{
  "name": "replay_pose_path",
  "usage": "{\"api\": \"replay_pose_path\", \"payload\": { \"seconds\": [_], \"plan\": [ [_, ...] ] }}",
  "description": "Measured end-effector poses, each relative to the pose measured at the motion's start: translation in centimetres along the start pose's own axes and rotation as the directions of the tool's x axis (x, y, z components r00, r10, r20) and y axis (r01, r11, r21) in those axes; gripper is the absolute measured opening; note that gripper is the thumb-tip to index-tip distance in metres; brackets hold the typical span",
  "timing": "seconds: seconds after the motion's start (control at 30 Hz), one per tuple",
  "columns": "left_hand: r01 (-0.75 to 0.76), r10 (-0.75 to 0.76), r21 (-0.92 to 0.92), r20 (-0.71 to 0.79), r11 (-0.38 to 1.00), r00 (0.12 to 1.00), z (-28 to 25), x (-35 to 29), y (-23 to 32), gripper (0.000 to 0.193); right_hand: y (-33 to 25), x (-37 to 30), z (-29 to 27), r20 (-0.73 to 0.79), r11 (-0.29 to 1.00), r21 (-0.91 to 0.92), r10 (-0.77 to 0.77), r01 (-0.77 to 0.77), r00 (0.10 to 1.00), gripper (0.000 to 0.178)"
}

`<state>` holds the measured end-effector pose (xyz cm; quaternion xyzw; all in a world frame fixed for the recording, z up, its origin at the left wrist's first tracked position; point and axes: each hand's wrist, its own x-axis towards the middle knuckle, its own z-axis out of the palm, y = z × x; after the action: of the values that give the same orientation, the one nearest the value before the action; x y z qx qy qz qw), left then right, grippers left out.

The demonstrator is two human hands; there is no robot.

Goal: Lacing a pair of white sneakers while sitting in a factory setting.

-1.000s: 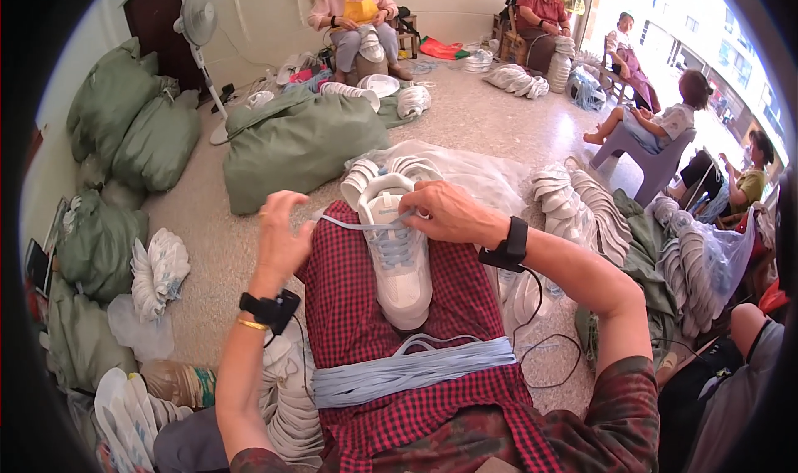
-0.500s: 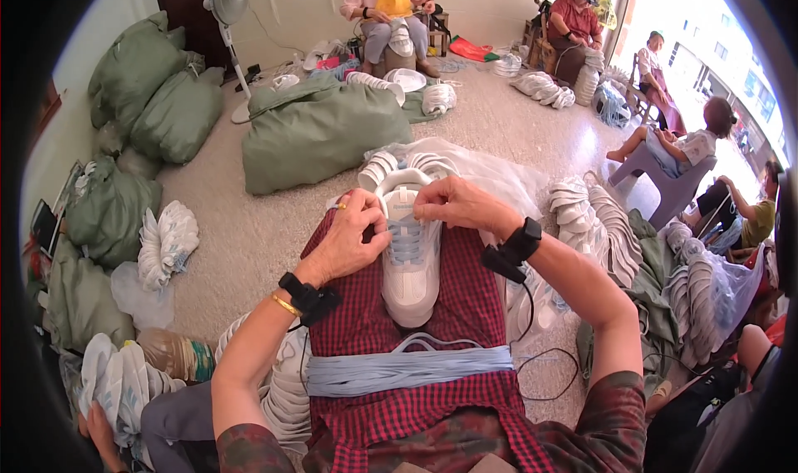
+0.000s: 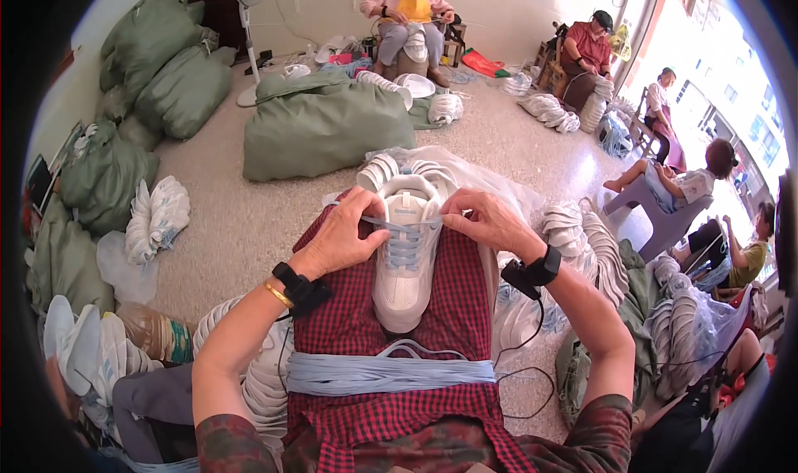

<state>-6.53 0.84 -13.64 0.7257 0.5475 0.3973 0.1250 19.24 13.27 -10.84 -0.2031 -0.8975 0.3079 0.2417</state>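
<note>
A white shoe (image 3: pixel 402 288) lies on the person's lap, over a red and black checked apron (image 3: pixel 328 319), with its toe near and its heel far. The lacing looks well along: light blue rows (image 3: pixel 404 253) cross the middle of the shoe, while the toe end lies flat below them. Above those rows, a light blue lace (image 3: pixel 416 222) spans the tongue, pulled fairly straight between the two hands. The left hand (image 3: pixel 342 234) has its fingers curled in, seemingly gripping the lace at the shoe's left edge; the right hand (image 3: pixel 495 222) pinches it between thumb and finger at the right edge.

No knot or bow shows — the upper tongue is bare and the lace ends are not tucked away, so the top part seems to be what is left on this shoe. Whether the last eyelets are threaded is too small to tell.

Beyond this one shoe, much lies about: a bundle of blue laces (image 3: pixel 391 373) rests across the lap on the near side, and white shoe pieces (image 3: pixel 569 228) are stacked to the right — whether those are laced, I cannot tell.
</note>
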Motion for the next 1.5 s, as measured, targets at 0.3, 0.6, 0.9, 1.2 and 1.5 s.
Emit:
{"api": "replay_pose_path", "payload": {
  "seconds": [0.3, 0.6, 0.9, 1.2, 1.5],
  "plan": [
    [-0.043, 0.045, 0.047, -0.028, 0.998, 0.999, 0.3, 0.3, -0.1, 0.035, -2.2, -3.5, -5.4, 0.058, 0.962, -0.268, 0.074, -0.056, 0.996, 0.025],
    [-0.147, 0.143, 0.048, 0.083, 0.988, 0.986, -0.6, 0.5, -0.8, 0.027, 3.0, -5.0, -5.1, -0.154, 0.879, -0.400, 0.213, -0.258, 0.965, 0.032],
    [-0.292, 0.294, 0.204, 0.021, 0.934, 0.956, -1.3, 0.3, -2.6, 0.013, 0.8, -0.4, 3.3, -0.035, 0.947, -0.282, -0.171, 0.154, 0.985, 0.021],
    [-0.289, 0.353, 0.436, -0.072, 0.852, 0.933, -4.7, -0.9, -5.1, 0.016, 1.8, -1.3, 1.0, 0.102, 0.773, -0.566, -0.278, 0.286, 0.955, 0.005],
    [-0.348, 0.531, 0.626, -0.125, 0.698, 0.838, -9.5, 0.7, -2.6, 0.022, -1.0, -1.1, -0.8, -0.028, 0.716, -0.673, -0.276, 0.186, 0.961, 0.032]
  ]
}}
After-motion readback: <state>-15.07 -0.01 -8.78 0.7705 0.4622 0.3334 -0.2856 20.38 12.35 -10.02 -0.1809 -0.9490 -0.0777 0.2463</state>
